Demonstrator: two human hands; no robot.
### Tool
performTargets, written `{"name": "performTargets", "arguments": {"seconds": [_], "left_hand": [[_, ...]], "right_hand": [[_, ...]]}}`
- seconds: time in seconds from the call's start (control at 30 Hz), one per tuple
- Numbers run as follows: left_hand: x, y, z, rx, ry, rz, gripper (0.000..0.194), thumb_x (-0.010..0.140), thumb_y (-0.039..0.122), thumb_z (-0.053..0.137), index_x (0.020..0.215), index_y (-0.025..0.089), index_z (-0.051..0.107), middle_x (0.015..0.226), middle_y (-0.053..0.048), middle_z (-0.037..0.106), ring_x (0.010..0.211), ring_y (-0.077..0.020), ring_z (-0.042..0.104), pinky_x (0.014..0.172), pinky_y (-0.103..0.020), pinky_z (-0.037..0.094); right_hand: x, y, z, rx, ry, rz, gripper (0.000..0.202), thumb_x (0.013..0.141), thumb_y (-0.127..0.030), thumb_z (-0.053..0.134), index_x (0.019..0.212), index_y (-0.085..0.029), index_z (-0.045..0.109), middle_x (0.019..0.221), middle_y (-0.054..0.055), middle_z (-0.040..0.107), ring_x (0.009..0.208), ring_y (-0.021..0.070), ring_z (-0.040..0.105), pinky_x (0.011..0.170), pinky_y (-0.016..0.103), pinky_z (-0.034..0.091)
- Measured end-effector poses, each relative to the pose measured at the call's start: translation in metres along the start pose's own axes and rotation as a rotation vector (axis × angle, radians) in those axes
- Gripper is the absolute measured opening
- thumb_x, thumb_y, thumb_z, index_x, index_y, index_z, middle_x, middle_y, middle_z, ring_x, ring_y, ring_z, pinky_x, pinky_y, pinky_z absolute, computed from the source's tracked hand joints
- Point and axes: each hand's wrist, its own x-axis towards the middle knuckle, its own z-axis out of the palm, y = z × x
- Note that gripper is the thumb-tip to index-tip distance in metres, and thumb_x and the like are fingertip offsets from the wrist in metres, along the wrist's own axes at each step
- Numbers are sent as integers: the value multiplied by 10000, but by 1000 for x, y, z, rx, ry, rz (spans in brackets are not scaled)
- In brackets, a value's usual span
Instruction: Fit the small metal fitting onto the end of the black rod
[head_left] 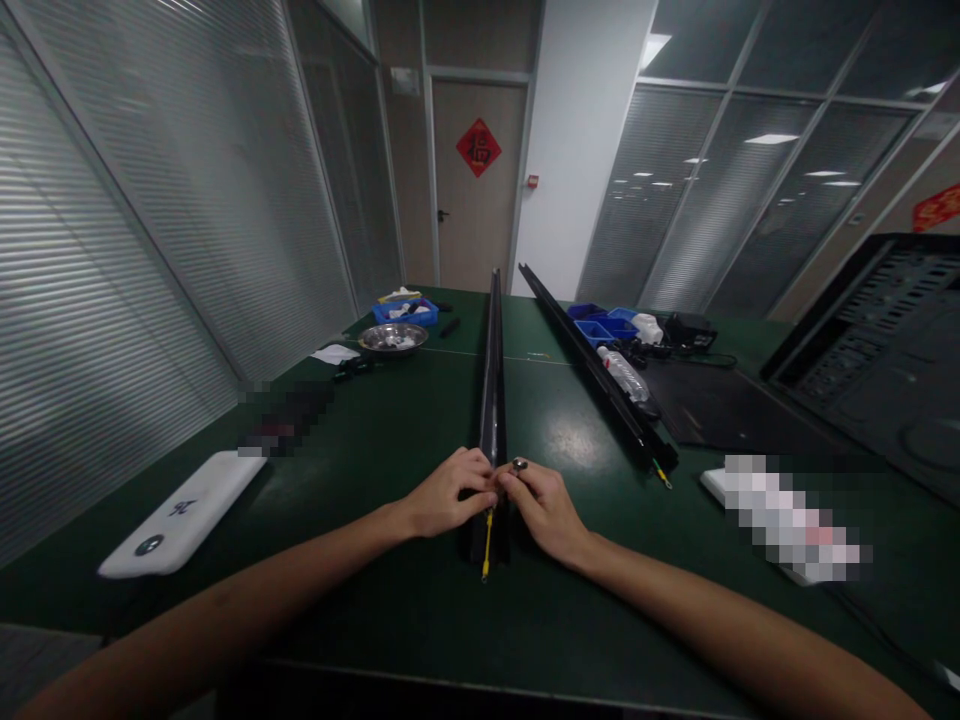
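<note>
A long black channel-shaped rail [492, 400] lies lengthwise on the table in front of me, its near end between my hands. My left hand [452, 492] is closed over the rail's left side, fingers curled and thumb pressed inward. From the right, my right hand [551, 508], with a ring on one finger, meets it in a pinch; whatever lies between those fingertips is hidden. Below the thumbs a short yellow wire [487, 545] with a metal ring terminal hangs toward me along the rail's end.
Another black rail [600, 375] lies slantwise to the right, with a yellow-green wire [661, 474] at its end. A plastic bottle [624, 375] and blue bins [592, 332] are beside it. A metal bowl [393, 338] and white device [180, 515] are left. A black panel [892, 350] leans right.
</note>
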Motion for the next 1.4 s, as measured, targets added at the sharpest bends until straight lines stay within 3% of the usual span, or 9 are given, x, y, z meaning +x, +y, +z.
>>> {"name": "performTargets", "arguments": {"seconds": [0.27,0.63,0.73,0.83,0.97,1.17,1.27,1.4], "left_hand": [[0,1,0,9,-8,-5,315,1039,334,521,839,186,715,950,-44,677,974,-220,558,894,-360,386],[2,0,-1,-47,-17,2,234,1026,296,552,908,209,735,982,-39,683,1008,-226,578,947,-378,410],[2,4,-1,-23,54,4,239,1029,272,531,904,196,719,1009,-49,695,1017,-228,583,952,-382,410],[2,7,-2,-38,193,-29,198,1026,240,520,1035,196,713,1032,-54,696,1016,-225,587,953,-373,421],[2,7,-2,-47,305,-122,250,1047,233,460,1063,206,708,943,-40,680,932,-205,592,880,-335,447],[-3,6,4,-157,305,-258,283,1093,322,365,1122,202,619,737,29,595,589,-121,501,557,-218,383],[-7,6,8,-193,349,-243,280,1099,355,355,1155,192,577,693,50,530,532,-100,445,521,-203,353],[-10,4,8,-138,446,-122,265,1092,285,341,1169,188,575,737,25,545,596,-121,482,602,-233,415]], "right_hand": [[1,4,1,8,11,53,339,1064,-355,509,853,-175,704,794,28,672,724,173,627,680,277,466],[-2,-2,2,-40,9,-31,251,1052,-279,536,886,-186,700,827,32,674,748,174,639,716,278,478],[-2,1,2,-27,64,7,274,1059,-294,517,890,-185,703,821,29,671,747,172,634,710,274,473],[-2,4,1,10,144,72,307,1070,-325,488,924,-188,720,830,23,678,739,166,622,703,271,465],[-2,5,0,37,144,150,346,1066,-376,494,920,-180,740,752,4,634,660,152,567,638,262,433],[-3,4,-1,75,117,158,355,1057,-415,509,945,-179,749,722,-2,588,640,151,537,608,262,412],[-3,4,-1,76,114,164,367,1056,-427,508,937,-180,751,713,-2,580,626,151,529,592,262,406],[-3,6,0,69,102,163,368,1054,-427,512,918,-181,750,707,-1,588,620,150,531,587,260,406]]}}
